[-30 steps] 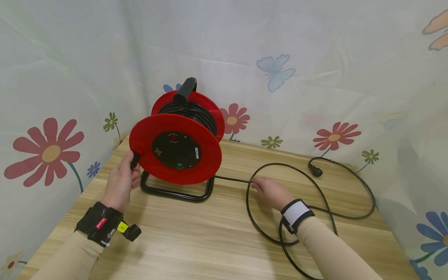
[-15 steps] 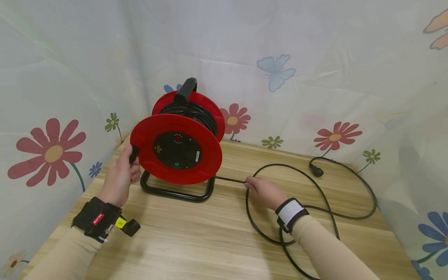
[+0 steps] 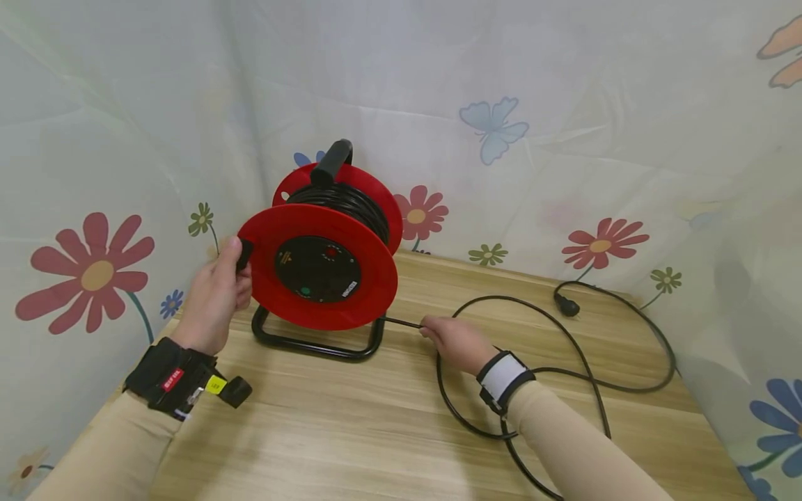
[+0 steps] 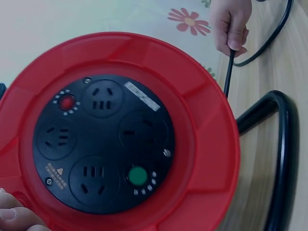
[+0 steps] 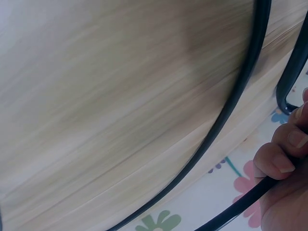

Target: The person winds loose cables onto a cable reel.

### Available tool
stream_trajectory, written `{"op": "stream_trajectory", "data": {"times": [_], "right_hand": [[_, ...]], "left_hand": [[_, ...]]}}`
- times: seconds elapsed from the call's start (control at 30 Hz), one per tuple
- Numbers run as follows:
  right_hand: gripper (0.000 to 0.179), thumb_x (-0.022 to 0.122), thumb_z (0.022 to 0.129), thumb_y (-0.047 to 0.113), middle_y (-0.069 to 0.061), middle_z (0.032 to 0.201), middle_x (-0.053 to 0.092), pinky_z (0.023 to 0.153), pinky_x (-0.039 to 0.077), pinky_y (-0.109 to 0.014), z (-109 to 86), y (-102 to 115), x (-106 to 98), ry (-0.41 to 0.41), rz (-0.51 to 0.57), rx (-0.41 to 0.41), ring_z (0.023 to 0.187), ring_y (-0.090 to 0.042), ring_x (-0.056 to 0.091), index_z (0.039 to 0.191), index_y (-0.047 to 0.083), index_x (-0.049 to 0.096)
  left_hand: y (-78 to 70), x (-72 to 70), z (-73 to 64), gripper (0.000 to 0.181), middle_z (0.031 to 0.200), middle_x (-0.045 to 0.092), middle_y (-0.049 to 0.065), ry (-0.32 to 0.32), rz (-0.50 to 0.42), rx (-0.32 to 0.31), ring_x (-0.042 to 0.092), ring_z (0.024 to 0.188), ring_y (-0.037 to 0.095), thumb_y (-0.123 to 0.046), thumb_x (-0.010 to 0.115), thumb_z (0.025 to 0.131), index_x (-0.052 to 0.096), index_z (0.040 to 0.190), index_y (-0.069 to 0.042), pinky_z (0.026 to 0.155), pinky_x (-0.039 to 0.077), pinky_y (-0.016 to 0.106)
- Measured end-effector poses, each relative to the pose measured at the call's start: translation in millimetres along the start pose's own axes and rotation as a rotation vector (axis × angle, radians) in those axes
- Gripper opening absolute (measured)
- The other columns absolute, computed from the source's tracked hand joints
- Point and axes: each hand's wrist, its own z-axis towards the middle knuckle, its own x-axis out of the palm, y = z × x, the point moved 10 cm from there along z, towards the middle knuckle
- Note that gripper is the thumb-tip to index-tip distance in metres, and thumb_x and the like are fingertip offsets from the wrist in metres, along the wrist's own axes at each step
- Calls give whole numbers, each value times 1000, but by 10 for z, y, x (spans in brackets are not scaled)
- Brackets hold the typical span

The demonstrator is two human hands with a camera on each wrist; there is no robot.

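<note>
reel (image 3: 318,268) on table (image 3: 351,431), left | cable loops (image 3: 491,298), plug (image 3: 567,306) right of reel | curtain (image 3: 401,76) behind

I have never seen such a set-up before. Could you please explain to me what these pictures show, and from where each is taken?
What you see working are a person's two bare hands. The head view is taken from the person's head, looking forward and down; the two wrist views are taken from each wrist, close to that hand's work.

On the wood-patterned table stands a red cable reel on a black frame. Loose loops of black cable lie beside it, with a plug at the end. The left hand grips the black knob on the reel's face; the right hand pinches the cable. The left wrist view also shows the reel's socket panel.
</note>
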Motion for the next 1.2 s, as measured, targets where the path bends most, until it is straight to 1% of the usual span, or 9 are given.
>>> {"op": "stream_trajectory", "data": {"times": [0.1,0.23,0.33,0.43,0.6,0.77,0.93,1.0,1.2], "right_hand": [[17,48,100,24,5,70,55,58,45,-28,33,41,10,6,10,0,61,-8,49,90,16,59],[15,49,99,26,6,73,57,61,46,-28,71,83,23,11,15,1,64,-8,50,92,17,59],[14,49,99,26,6,73,56,61,46,-29,95,112,40,17,14,-4,65,-9,51,93,18,59],[15,49,99,27,6,73,56,62,47,-29,115,134,52,20,11,-11,65,-9,51,93,17,59],[15,49,99,27,6,73,57,62,48,-28,146,165,68,16,13,-25,66,-8,51,93,18,59],[14,49,99,26,6,71,56,61,47,-27,167,209,57,11,31,-32,64,-9,51,92,17,58],[12,51,98,25,5,73,56,62,48,-28,185,234,67,15,35,-27,66,-9,51,92,17,59],[12,51,98,25,5,73,56,63,48,-28,192,239,73,14,34,-26,67,-9,52,93,17,59],[14,50,99,26,5,74,57,64,48,-29,190,234,70,24,49,-19,67,-9,52,93,16,59]], "left_hand": [[-58,18,2,61,58,35,-5,-9,27,4,34,54,13,-61,37,93,43,98,-1,53,32,27],[-136,37,5,62,60,35,-5,-24,51,25,35,57,14,-63,38,91,45,99,-1,54,34,27],[-189,42,4,63,62,36,-4,-51,105,49,38,60,16,-63,38,91,47,98,-1,55,36,27],[-221,47,0,63,66,39,-2,-73,169,66,42,66,18,-63,36,92,48,98,-2,59,39,28],[-280,58,0,60,71,43,1,-75,231,97,46,73,21,-60,35,94,50,97,-2,64,41,31],[-359,71,4,62,71,45,3,-73,265,124,47,75,23,-60,36,94,52,96,0,64,41,32],[-414,109,8,66,83,49,12,-71,290,133,47,81,24,-61,37,93,55,98,2,70,42,33],[-430,121,7,67,87,49,14,-69,291,138,47,83,24,-60,37,93,56,98,3,72,43,33],[-433,118,5,65,82,49,12,-74,285,147,47,80,23,-59,37,94,56,96,3,67,43,29]]}}
